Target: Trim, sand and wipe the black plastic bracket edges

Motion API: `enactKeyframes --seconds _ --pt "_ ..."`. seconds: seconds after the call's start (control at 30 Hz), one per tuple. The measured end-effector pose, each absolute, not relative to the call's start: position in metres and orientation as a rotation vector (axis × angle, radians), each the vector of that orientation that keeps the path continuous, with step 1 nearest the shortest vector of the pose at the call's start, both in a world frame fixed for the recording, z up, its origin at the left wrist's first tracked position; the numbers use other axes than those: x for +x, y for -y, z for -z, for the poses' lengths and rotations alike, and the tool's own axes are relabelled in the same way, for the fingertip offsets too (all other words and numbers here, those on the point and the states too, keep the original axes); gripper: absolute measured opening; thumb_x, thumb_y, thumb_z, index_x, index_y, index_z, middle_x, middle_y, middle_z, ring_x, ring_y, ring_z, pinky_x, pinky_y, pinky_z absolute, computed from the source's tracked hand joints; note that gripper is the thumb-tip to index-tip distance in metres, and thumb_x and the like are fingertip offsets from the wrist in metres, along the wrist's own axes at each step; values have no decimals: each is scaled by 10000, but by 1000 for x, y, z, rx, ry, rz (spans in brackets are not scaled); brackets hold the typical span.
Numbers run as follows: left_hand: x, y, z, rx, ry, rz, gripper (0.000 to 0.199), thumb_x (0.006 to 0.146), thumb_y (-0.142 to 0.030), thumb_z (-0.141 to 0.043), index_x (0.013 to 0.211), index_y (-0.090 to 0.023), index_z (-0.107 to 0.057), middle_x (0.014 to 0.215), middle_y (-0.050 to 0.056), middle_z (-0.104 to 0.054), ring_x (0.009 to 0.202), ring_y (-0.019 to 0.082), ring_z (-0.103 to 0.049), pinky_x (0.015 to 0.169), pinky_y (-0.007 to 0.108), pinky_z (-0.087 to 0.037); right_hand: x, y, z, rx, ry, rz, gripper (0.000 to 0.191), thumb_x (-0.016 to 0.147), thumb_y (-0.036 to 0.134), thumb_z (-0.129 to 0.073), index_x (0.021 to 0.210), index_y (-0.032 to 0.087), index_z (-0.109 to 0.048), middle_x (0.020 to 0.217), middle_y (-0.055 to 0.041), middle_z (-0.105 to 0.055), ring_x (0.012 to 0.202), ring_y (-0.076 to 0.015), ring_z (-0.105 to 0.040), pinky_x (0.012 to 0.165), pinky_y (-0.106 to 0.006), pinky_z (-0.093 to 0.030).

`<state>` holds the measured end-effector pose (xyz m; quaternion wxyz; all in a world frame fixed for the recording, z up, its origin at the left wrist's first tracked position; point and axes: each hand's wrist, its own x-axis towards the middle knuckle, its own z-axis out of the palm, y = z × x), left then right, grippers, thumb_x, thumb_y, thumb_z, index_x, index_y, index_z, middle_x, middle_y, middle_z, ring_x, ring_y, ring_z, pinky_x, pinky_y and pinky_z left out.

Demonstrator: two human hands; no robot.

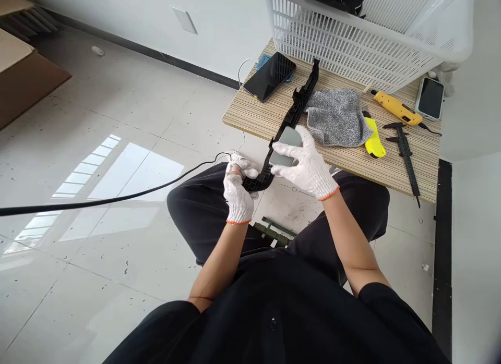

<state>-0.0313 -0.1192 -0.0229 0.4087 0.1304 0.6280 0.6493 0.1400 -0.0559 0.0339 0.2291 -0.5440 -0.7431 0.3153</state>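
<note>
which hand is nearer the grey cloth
Right. The right hand, with a grey block, is close beside the grey cloth; the left hand is farther off, at the near end of the black strip.

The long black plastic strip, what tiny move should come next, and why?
Perhaps slide the flat gray-green block gently along the black plastic strip, because the right white-gloved hand holds the block close to it, while the left white-gloved hand holds its near end.
</note>
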Motion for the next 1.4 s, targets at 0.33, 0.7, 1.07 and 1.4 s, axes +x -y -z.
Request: enactKeyframes --seconds 0.33,0.7,1.07,1.4 --pt "-30 119 18 305 -1535 -1639 410 914 -636 -651 927 -226 -654 737 -5 -643 461 103 -473 359 206 -216 138 56 -33 -1515 2035 -832 608 821 444 -942 1400 347 -784 1836 -17 -260 1537 -349 -578 1299 -532 -502" --pt "-31 117 20 213 -1625 -1602 417 932 -637 -629 974 -224 -662 768 9 -668 487 120 -534 372 187 -273 131 64 -33 -1539 2005 -844 635 807 450 -954 1407 330 -783 1821 -62 -267 1646 -400 -421 1347 -564 -419" --pt "-32 115 19 142 -1582 -1652 371 928 -590 -664 937 -219 -655 705 -8 -640 457 108 -487 359 191 -216 129 62 -34 -1561 1948 -856 646 755 437 -994 1364 346 -801 1769 -64 -329 1624 -431 -441 1333 -617 -433" --pt "-33 115 20 147 -1550 -1655 410 902 -621 -700 947 -215 -665 702 -18 -646 451 95 -499 348 183 -222 133 58 -34 -1639 1850 -760 656 793 456 -965 1408 337 -772 1773 -87 -323 1574 -438 -509 1307 -648 -459"
